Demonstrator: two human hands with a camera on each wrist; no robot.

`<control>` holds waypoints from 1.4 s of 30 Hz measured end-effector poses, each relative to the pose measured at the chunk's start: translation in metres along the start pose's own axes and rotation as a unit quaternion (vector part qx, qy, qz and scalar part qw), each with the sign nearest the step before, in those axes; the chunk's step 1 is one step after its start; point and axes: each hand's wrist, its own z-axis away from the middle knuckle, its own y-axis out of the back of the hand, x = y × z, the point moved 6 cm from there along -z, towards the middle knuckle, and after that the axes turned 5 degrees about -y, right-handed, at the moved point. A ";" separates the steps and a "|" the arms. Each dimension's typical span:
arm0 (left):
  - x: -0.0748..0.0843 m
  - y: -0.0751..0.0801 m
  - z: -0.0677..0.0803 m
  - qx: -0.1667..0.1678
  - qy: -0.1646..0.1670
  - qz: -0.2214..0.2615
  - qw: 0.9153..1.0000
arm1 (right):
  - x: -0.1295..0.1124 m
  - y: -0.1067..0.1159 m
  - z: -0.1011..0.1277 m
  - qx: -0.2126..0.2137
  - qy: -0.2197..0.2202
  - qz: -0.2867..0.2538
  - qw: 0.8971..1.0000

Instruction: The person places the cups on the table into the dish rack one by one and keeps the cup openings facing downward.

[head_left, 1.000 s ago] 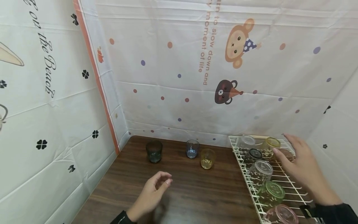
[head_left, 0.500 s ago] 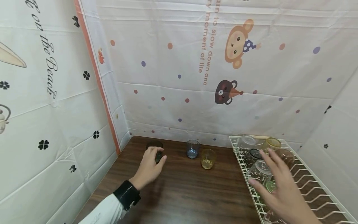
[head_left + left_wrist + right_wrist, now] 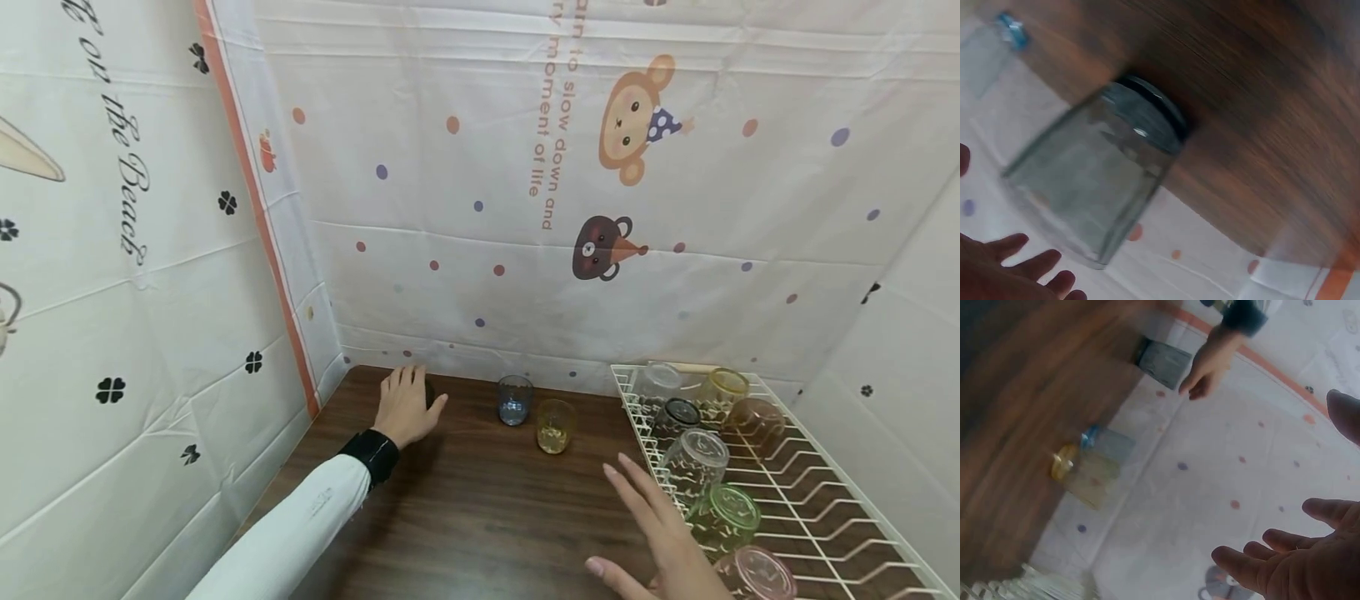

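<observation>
My left hand reaches over the dark glass at the back left of the table, hiding most of it in the head view. In the left wrist view its fingers stand spread near the rim, apart from the glass. My right hand is raised over the table's front right with fingers spread, holding nothing. Nearest to it is the drying rack. A blue-based glass and a yellow glass stand upright between the hands, towards the back.
A white wire rack on the right bears several upside-down glasses, among them a green glass, a pink glass and a brown glass. Printed cloth hangs behind and on the left of the wooden table.
My left hand has moved forward and left to the dark glass. My right hand has come away from the rack, leftward and towards me. The glasses stay in place.
</observation>
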 end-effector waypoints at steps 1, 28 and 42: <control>-0.003 -0.004 -0.002 -0.006 -0.001 -0.011 1.000 | 0.000 -0.003 0.002 0.001 0.002 -0.005 1.000; -0.018 -0.037 -0.009 -0.078 -0.020 -0.117 0.990 | 0.000 -0.028 0.019 -0.030 -0.001 0.020 0.999; -0.014 -0.033 -0.007 -0.082 -0.016 -0.111 0.990 | 0.002 -0.029 0.018 -0.022 0.016 0.019 0.999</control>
